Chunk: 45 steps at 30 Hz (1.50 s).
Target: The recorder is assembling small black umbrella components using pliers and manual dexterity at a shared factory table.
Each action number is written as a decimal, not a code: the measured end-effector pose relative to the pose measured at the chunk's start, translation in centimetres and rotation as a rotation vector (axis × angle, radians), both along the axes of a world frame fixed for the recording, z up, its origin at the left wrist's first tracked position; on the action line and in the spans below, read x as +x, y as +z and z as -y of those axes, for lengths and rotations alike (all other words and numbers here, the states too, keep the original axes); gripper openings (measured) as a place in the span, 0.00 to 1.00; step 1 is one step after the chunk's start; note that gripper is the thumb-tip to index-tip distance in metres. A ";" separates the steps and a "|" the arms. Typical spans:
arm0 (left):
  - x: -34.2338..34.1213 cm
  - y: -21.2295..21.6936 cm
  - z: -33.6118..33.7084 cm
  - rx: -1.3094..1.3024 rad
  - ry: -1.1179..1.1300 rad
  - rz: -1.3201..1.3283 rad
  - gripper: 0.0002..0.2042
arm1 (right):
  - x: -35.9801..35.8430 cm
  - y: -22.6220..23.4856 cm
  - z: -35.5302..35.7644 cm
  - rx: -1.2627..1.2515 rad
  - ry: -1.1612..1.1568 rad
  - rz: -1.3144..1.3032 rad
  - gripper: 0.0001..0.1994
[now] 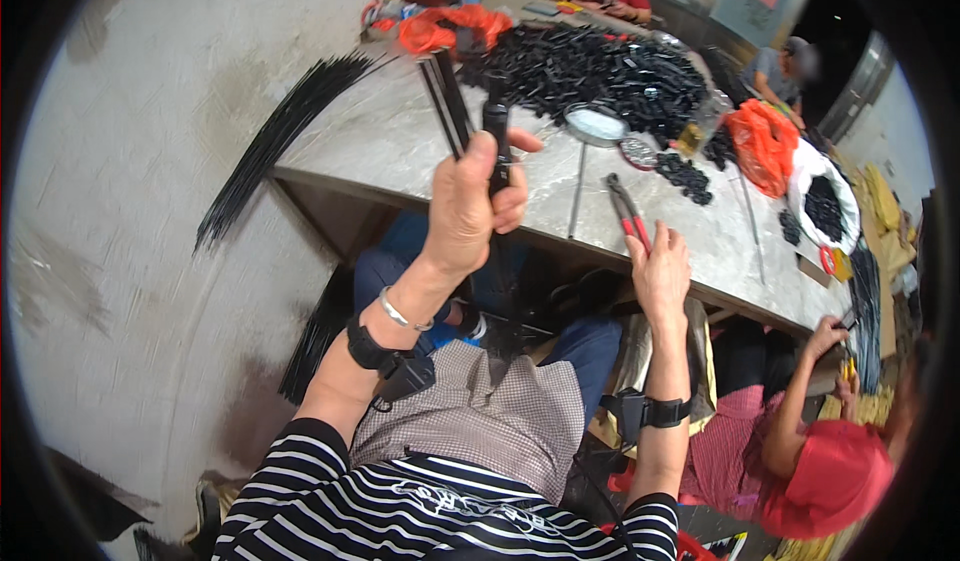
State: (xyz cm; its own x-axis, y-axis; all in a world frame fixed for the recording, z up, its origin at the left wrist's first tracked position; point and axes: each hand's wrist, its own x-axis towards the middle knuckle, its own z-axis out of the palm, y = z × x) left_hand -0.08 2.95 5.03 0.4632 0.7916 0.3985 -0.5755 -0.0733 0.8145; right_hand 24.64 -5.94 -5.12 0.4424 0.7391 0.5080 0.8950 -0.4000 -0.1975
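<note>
Raised over the table's near edge, my left hand [462,211] is closed around a black cylindrical piece [497,126] that stands upright. Several thin black strips [446,96] stick up from the same fist on its left. Below it, a dark rod seems to run down toward my lap, but it blurs into the shadow. On the tabletop to the right, my right hand [662,271] grips the red handles of a pair of pliers [630,216], whose dark jaws point away from me. A thin metal rod [579,191] lies left of the pliers.
A large heap of black parts [600,69] covers the far side of the table [350,151]. Around it are a round dish [597,124], an orange bag [762,146] and a white sack [822,196]. Long black rods [280,136] overhang the left edge. Co-workers sit beyond and at right.
</note>
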 end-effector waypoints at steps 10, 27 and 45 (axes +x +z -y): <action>2.1 -7.4 -5.1 -0.004 0.014 -0.058 0.34 | 3.2 -1.4 -3.4 -0.213 0.077 -0.108 0.18; 0.8 -11.3 -6.1 0.056 0.122 -0.205 0.43 | -9.7 5.1 0.9 -0.399 0.659 -1.975 0.27; -1.0 -10.1 -2.7 0.000 0.204 -0.074 0.25 | -14.4 3.8 3.9 -0.383 0.692 -1.506 0.12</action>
